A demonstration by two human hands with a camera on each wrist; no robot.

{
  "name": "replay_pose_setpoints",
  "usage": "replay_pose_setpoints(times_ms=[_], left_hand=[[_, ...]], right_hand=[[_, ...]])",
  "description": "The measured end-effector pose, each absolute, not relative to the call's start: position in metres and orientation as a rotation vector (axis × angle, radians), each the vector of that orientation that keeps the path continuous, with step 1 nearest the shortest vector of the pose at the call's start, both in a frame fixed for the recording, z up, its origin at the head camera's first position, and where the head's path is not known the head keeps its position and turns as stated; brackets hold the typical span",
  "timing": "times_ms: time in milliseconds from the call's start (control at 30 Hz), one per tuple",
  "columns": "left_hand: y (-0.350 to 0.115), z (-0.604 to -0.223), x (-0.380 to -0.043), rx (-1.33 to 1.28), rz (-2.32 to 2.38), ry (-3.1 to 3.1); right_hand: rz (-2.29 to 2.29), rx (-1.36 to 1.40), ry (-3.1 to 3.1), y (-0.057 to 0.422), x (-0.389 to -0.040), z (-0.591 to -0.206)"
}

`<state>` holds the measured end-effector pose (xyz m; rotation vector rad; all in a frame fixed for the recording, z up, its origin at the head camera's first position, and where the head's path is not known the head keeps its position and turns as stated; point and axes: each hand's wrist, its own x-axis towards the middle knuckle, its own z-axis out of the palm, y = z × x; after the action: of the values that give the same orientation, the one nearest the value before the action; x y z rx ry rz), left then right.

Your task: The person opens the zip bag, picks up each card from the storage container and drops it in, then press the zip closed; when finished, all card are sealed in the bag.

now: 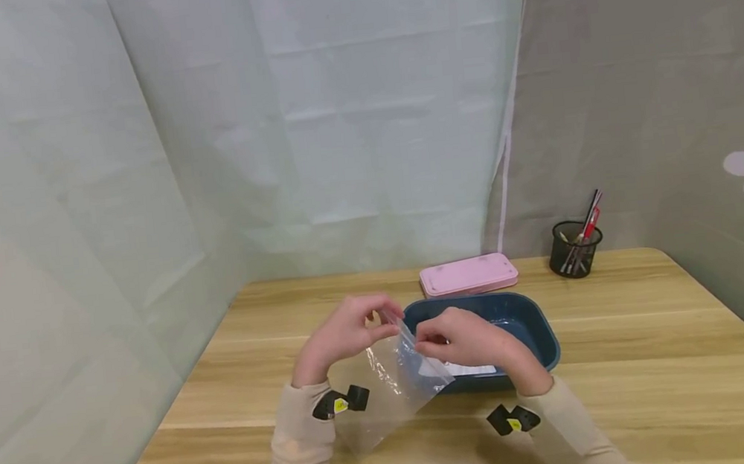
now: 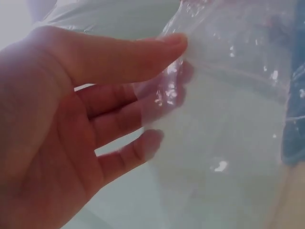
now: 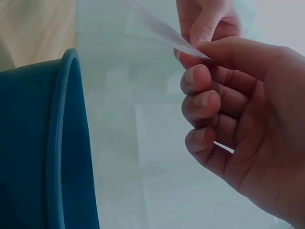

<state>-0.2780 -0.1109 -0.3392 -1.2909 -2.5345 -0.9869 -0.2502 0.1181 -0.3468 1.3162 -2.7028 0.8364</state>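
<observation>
A clear plastic zip bag (image 1: pixel 376 400) hangs between the two hands over the table, partly in front of a dark blue basin (image 1: pixel 537 324). My left hand (image 1: pixel 344 333) pinches the bag's top edge between thumb and fingers; in the left wrist view its fingertips show through the film (image 2: pixel 228 138). With thumb and index finger, my right hand (image 1: pixel 466 336) pinches the same edge closer to the basin. In the right wrist view, that hand's other fingers (image 3: pixel 201 102) are curled. Something white and flat (image 1: pixel 473 369) shows inside the basin, partly hidden by the right hand.
Behind the basin lies a pink pencil case (image 1: pixel 469 275). A black mesh pen holder (image 1: pixel 573 261) with several pens stands at the table's back right. The wooden table (image 1: pixel 659 354) ends at pale cloth hangings on the left and back.
</observation>
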Motion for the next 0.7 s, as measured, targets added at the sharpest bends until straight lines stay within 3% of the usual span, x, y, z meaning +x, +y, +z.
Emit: replay_pose_setpoints(times_ms=[300, 700], left_hand=[[-0.112, -0.328, -0.269, -1.007, -1.026, -2.35], [-0.095, -0.323, -0.255, -0.968, -1.146, -2.483]], right_hand=[[0.9, 1.11, -2.66, 0.116, -0.25, -0.349], [0.982, 0.935, -2.545, 0.108, -0.248, -0.351]])
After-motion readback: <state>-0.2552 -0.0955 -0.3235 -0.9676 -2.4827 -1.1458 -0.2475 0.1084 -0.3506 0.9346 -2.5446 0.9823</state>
